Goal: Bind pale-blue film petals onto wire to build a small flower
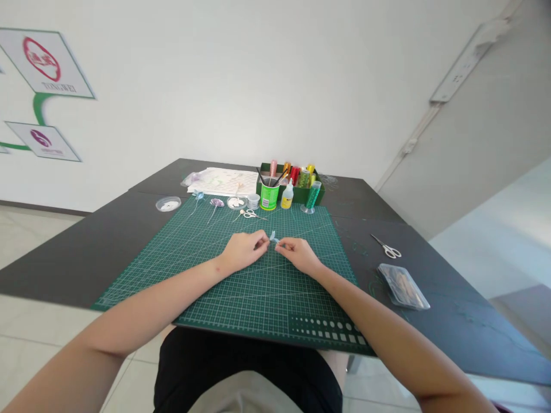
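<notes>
Both my hands rest over the middle of a green cutting mat (pixel 258 287) on a dark table. My left hand (pixel 243 250) and my right hand (pixel 298 253) are each pinched on a small pale blue piece (pixel 272 236) held between them, just above the mat. Its exact shape is too small to make out. A thin wire seems to run from it across the mat.
At the mat's far edge lie small wire flowers (pixel 216 202), small scissors (pixel 249 214), a round dish (pixel 168 203), a green cup (pixel 269 196), a glue bottle (pixel 287 195) and a green box of thread spools (pixel 301 182). Scissors (pixel 387 247) and a clear packet (pixel 403 285) lie right.
</notes>
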A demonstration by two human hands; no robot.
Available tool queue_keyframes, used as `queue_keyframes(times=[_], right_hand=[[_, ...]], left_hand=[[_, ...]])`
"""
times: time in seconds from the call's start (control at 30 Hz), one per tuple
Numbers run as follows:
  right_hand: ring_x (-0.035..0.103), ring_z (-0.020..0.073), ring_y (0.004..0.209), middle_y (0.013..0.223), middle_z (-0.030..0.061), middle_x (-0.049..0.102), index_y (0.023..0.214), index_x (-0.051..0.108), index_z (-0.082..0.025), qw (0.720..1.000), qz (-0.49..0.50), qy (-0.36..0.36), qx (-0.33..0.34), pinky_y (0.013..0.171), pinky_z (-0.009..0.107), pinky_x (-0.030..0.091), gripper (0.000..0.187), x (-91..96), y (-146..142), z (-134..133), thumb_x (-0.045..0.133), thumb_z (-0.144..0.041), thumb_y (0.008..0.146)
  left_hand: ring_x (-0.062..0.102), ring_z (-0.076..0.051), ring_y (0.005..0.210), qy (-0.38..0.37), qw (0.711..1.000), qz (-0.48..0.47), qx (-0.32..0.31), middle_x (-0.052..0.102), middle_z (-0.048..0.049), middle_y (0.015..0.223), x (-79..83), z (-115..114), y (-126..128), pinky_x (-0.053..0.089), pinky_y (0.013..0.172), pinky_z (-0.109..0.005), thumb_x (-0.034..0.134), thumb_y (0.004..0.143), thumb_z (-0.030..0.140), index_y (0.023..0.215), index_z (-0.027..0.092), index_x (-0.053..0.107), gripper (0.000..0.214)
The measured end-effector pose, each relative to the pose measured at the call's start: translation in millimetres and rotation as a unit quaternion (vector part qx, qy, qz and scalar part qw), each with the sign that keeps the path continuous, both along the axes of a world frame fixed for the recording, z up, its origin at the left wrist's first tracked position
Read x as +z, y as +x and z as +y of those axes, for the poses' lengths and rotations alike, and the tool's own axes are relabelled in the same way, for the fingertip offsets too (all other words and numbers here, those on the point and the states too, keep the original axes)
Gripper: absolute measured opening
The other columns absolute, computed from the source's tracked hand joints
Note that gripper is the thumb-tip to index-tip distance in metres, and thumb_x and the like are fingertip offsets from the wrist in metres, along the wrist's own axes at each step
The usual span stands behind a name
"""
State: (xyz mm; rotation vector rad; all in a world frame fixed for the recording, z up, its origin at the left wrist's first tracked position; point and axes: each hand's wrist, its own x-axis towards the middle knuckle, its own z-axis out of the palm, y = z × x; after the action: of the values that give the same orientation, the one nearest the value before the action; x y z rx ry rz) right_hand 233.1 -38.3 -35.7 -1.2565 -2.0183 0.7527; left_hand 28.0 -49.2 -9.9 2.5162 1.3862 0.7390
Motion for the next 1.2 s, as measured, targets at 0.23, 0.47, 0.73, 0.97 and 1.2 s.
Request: queue_keyframes(times=[0.23,0.47,0.73,0.97,1.2], right_hand=[[0.033,0.0098,0.048,0.049,-0.0067,0.036,0.077,0.070,-0.018,0.998,-0.033,0.028,0.038,0.052,0.023,0.027,0.020,0.7,0.0,-3.6,0.056,-0.032,0.083],[0.033,0.0095,0.048,0.050,-0.0066,0.035,0.078,0.070,-0.018,0.997,-0.038,0.055,0.047,0.051,0.023,0.027,0.020,5.9,-4.9,-11.7,0.056,-0.032,0.084],[0.033,0.0102,0.046,0.048,-0.0059,0.035,0.083,0.072,-0.019,0.987,-0.038,0.156,0.016,0.050,0.024,0.025,0.023,38.2,-7.6,-8.8,0.054,-0.034,0.086],[0.032,0.0105,0.047,0.048,-0.0059,0.031,0.078,0.071,-0.018,0.982,-0.005,0.182,-0.048,0.049,0.023,0.024,0.023,65.8,-8.0,12.3,0.055,-0.034,0.084],[0.032,0.0101,0.048,0.049,-0.0071,0.030,0.074,0.067,-0.018,0.990,0.010,0.134,-0.049,0.050,0.022,0.025,0.023,37.5,0.1,11.7,0.057,-0.037,0.082]], left_hand=[[0.066,-0.012,0.070,-0.045,0.998,-0.026,0.019,0.072,0.0052,0.076,-1.0,8.9,-4.1,0.043,0.066,-0.021,0.049,0.090,0.032,0.086,0.023,0.062,0.016],[0.065,-0.012,0.072,-0.050,0.998,-0.027,0.011,0.072,0.0048,0.079,-1.9,9.3,-7.3,0.041,0.064,-0.020,0.050,0.089,0.031,0.087,0.024,0.064,0.016],[0.063,-0.013,0.066,0.026,0.998,0.048,-0.022,0.068,0.0043,0.069,16.3,7.1,-1.9,0.035,0.059,-0.021,0.050,0.089,0.031,0.082,0.025,0.065,0.018],[0.063,-0.014,0.067,0.017,0.997,0.055,-0.048,0.069,0.0031,0.070,42.2,9.8,11.5,0.037,0.060,-0.022,0.054,0.084,0.027,0.078,0.025,0.067,0.015],[0.064,-0.013,0.073,-0.017,0.993,0.062,-0.101,0.072,0.0046,0.078,25.0,9.8,-0.9,0.038,0.065,-0.021,0.053,0.086,0.028,0.086,0.027,0.069,0.016]])
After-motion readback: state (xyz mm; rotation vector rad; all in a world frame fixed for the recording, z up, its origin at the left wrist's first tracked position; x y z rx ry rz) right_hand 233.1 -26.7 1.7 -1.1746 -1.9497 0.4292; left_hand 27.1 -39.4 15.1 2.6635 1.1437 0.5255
